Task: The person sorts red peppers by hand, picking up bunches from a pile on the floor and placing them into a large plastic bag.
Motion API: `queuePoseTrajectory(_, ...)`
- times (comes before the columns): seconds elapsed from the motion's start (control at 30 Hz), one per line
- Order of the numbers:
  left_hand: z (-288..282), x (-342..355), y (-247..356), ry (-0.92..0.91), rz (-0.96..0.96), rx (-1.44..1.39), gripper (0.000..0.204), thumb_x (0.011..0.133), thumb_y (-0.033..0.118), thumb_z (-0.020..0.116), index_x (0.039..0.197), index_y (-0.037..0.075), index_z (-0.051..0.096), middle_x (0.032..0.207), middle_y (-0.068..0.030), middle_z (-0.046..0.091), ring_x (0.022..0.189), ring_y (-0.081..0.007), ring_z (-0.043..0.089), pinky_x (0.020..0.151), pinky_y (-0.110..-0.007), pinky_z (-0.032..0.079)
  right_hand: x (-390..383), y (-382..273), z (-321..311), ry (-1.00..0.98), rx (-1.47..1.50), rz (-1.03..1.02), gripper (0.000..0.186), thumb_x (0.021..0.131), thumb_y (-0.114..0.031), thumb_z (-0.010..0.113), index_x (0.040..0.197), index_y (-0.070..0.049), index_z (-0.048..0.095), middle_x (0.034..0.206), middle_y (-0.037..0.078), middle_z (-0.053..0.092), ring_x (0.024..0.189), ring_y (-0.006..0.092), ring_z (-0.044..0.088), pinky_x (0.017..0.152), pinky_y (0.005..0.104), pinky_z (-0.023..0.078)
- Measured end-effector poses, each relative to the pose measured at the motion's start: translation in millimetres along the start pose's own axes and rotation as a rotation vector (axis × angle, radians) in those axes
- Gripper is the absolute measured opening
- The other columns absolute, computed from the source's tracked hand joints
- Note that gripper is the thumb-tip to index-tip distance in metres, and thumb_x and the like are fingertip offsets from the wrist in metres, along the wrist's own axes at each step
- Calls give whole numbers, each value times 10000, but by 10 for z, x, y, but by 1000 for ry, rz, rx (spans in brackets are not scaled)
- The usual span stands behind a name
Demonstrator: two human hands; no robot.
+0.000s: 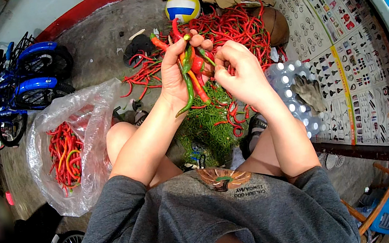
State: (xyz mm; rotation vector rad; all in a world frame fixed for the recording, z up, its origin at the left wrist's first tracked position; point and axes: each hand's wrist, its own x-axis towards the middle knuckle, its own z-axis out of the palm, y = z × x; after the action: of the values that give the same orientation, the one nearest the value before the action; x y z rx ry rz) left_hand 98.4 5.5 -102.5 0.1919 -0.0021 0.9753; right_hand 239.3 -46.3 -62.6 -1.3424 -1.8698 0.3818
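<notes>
A raised left hand (pixel 173 74) clamps red and green chili peppers (pixel 189 64) above piled green stems (pixel 212 134); the right hand (pixel 241 67) pinches one stem (pixel 209 58). Bare concrete (pixel 92 51) separates bicycles (pixel 34 70) from heaped red chilies (pixel 243 27).

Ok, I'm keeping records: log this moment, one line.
left hand: holds red and green chilies | right hand: at their right | bag: more red chilies

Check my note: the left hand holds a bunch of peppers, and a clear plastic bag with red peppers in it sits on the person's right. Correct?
Not quite. The head view shows the clear plastic bag with red peppers on the person's left. The left hand does hold a bunch of peppers.
</notes>
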Motion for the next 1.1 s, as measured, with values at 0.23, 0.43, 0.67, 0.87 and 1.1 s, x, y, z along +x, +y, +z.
queuePoseTrajectory(0.23, 4, 26, 116, 132, 6, 8, 223, 814, 195, 591, 977, 53, 536, 861, -49, 592, 809, -225, 574, 805, -396, 476, 4, 28, -86, -127, 106, 187, 106, 696, -88, 584, 730, -2, 533, 746, 117, 527, 698, 255, 549, 633, 359, 448)
queuePoseTrajectory(0.43, -100, 35, 65, 253, -65, 160, 233, 841, 265, 553, 957, 63, 545, 845, -81, 602, 791, -249, 598, 680, -391, 511, -20, 80, 47, -84, 287, 231, 207, 749, -149, 682, 838, 13, 590, 757, 112, 599, 594, 179, 556, 553, 290, 447)
queuePoseTrajectory(0.67, 8, -4, 98, 251, -33, 156, 193, 840, 219, 564, 944, 59, 539, 833, -60, 610, 801, -194, 612, 710, -342, 522, -56, 62, 32, -20, 36, 59, 164, 715, -111, 681, 819, -13, 601, 745, 67, 572, 686, 237, 567, 619, 347, 454)
queuePoseTrajectory(0.87, 26, -31, 200, 160, -179, 213, 154, 833, 188, 577, 919, 65, 543, 840, -47, 610, 773, -174, 615, 709, -302, 523, 11, 87, -7, 74, -152, -379, 106, 691, -56, 649, 790, -56, 611, 802, 48, 588, 761, 239, 556, 660, 338, 441)
queuePoseTrajectory(1.1, 193, -43, 216, 326, -131, 179, 162, 825, 162, 594, 925, 37, 566, 804, -56, 625, 739, -178, 610, 685, -285, 521, 78, 222, -25, 23, 86, -272, 69, 804, -105, 574, 804, -43, 606, 831, 88, 589, 803, 260, 553, 706, 330, 440)
